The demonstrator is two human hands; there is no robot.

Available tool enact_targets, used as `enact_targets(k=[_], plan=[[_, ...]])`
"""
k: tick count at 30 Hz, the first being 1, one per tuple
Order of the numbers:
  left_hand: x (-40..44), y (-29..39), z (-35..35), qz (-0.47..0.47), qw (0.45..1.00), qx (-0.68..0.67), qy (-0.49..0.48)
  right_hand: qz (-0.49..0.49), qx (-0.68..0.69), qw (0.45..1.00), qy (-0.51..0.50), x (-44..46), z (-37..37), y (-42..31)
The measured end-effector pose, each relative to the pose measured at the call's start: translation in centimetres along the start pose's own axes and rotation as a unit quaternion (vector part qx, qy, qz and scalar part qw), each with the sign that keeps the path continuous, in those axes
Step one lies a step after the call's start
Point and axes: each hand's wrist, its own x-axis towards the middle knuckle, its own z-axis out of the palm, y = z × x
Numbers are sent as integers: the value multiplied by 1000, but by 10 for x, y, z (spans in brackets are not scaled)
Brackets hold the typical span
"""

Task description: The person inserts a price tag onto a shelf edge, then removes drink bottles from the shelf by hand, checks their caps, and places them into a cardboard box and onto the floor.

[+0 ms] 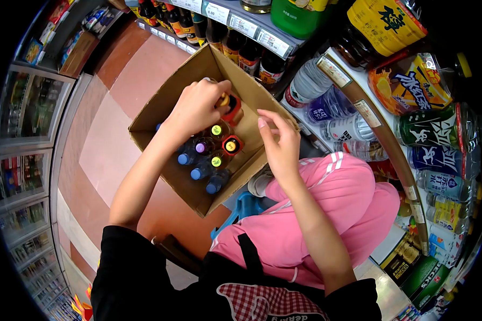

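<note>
An open cardboard box (pixel 168 96) stands before me with several capped bottles upright inside. My left hand (pixel 198 104) reaches into it, fingers closed round the neck of a bottle with a red label (pixel 232 109) and a yellowish cap. Below that hand stand a bottle with a yellow-green cap (pixel 216 130), one with a purple cap (pixel 200 147), one with a red label and orange cap (pixel 232 145), and several with blue caps (pixel 196 174). At the box's right wall, my right hand (pixel 280 144) has its fingers apart and holds nothing.
Shelves of dark sauce bottles (pixel 233 45) rise behind the box. On the right, a curved shelf edge (pixel 383 128) fronts large drink bottles (pixel 431 125). Glass-door coolers (pixel 27 107) line the left. A blue stool (pixel 241 208) is near my pink-trousered knees.
</note>
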Motion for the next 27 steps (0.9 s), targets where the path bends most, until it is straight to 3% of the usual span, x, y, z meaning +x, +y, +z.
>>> enact_targets(k=[4, 9, 21, 27], plan=[[24, -47, 44, 1, 998, 63, -11, 34, 5, 999, -13, 1, 0, -3], [41, -83, 78, -17, 989, 145, -33, 1, -39, 999, -31, 0, 5, 3], [38, -129, 146, -6, 988, 157, -7, 0, -57, 996, -69, -3, 10, 4], [34, -136, 167, -26, 982, 181, -44, 8, -59, 995, -82, -3, 10, 4]])
